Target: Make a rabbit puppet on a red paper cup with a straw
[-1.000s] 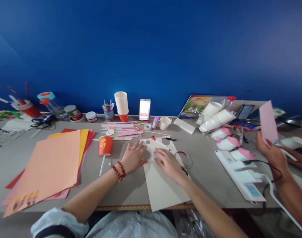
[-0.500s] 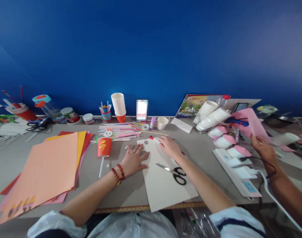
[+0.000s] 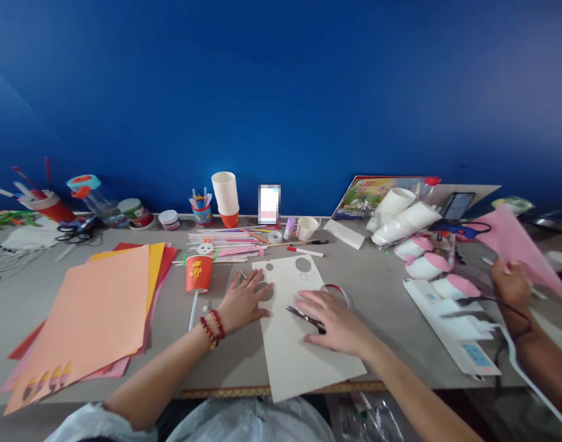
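My left hand (image 3: pixel 245 299), a red bead bracelet at its wrist, lies flat with fingers spread on the left edge of a white sheet of paper (image 3: pixel 308 368). Round holes are cut near the sheet's far end, with a small drawn circle beside them. My right hand (image 3: pixel 335 322) is over the scissors (image 3: pixel 301 315), fingers apart; the blades show, while the black handles are mostly hidden beneath it. Beyond the sheet lies a red and white marker (image 3: pixel 305 252). A tape roll (image 3: pixel 347 299) shows behind my right hand.
A red paper cup with a rabbit face (image 3: pixel 198 274) and paper strips (image 3: pixel 225 239) lie left of the sheet. Coloured paper (image 3: pixel 101 301) is stacked farther left. At right are a power strip (image 3: pixel 446 331), pink-and-white rolls (image 3: pixel 428 265) and another person's hand (image 3: pixel 511 282) holding pink paper (image 3: pixel 515 252).
My right hand has left the marker and come back toward me, over the scissors. My left hand stays on the sheet's edge. The other person's pink paper has moved right.
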The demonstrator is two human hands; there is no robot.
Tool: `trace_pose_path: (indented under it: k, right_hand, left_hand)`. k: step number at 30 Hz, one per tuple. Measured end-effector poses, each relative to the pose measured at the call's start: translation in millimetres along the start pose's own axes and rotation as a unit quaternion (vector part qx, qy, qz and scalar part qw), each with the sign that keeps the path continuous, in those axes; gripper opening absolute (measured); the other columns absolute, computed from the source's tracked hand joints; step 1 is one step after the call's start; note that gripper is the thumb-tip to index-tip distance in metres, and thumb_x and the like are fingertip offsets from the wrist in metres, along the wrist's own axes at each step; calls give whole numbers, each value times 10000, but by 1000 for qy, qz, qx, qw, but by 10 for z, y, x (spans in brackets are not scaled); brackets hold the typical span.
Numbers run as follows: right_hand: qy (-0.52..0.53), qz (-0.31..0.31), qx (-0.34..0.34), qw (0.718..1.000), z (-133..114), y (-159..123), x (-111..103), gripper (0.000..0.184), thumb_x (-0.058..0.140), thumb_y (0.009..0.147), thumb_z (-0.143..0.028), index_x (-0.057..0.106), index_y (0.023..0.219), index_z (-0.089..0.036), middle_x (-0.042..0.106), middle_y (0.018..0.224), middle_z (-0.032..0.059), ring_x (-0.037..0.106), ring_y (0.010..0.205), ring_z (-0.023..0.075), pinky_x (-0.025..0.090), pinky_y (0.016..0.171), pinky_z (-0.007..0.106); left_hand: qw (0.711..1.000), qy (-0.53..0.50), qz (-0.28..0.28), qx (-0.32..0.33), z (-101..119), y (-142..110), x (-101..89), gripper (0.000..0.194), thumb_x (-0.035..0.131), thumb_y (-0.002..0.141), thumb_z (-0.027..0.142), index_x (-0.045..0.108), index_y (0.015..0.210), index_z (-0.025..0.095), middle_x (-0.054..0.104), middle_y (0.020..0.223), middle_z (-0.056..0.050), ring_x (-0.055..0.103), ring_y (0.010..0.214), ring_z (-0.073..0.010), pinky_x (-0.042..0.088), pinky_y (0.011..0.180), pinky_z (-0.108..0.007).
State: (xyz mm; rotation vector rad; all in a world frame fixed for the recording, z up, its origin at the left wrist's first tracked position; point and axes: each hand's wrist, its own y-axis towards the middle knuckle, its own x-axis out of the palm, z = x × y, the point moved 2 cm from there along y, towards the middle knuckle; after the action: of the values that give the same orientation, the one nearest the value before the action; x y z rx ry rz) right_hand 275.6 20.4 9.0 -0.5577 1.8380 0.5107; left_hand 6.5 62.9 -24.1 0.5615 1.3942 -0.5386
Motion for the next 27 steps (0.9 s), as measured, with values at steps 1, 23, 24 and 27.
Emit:
trace_pose_path:
  k: [1, 23, 24, 27]
  right_hand:
    - [-7, 6, 0, 1000, -13, -94, 53, 597, 711, 805, -488, 564, 1357, -317, 528, 1446, 78, 501, 1290, 317, 399, 1080, 499]
    - [-80, 126, 211, 966, 620, 564, 123, 336, 591, 881, -380, 611, 1155, -186, 730, 1050, 133, 690, 933, 284, 524, 799, 373]
    - [-52, 125, 220, 966, 649, 588, 126, 342, 598, 874, -383, 606, 1158, -191, 727, 1066, 129, 694, 941, 279, 531, 790, 368]
    - [58, 132, 251, 957, 733, 605, 113, 317, 587, 875, -399, 606, 1140, -226, 716, 1124, 104, 706, 946, 259, 556, 767, 369]
  left_hand:
    - [1000, 0, 1, 0, -4, 4, -5, 683, 537, 881, 619, 388, 1480, 326, 297, 1587, -151, 289, 1452, -351, 214, 1138, -640]
    - [1000, 14, -5, 9, 27, -61, 23, 672, 506, 904, 609, 368, 1483, 297, 282, 1588, -172, 260, 1470, -328, 212, 1149, -609]
    - [1000, 14, -2, 9, 28, -67, 30, 672, 502, 906, 610, 365, 1485, 295, 280, 1589, -171, 259, 1470, -329, 221, 1149, -599]
    - [1000, 16, 5, 9, 36, -82, 50, 674, 499, 906, 611, 375, 1482, 284, 280, 1589, -170, 262, 1467, -335, 235, 1151, -570]
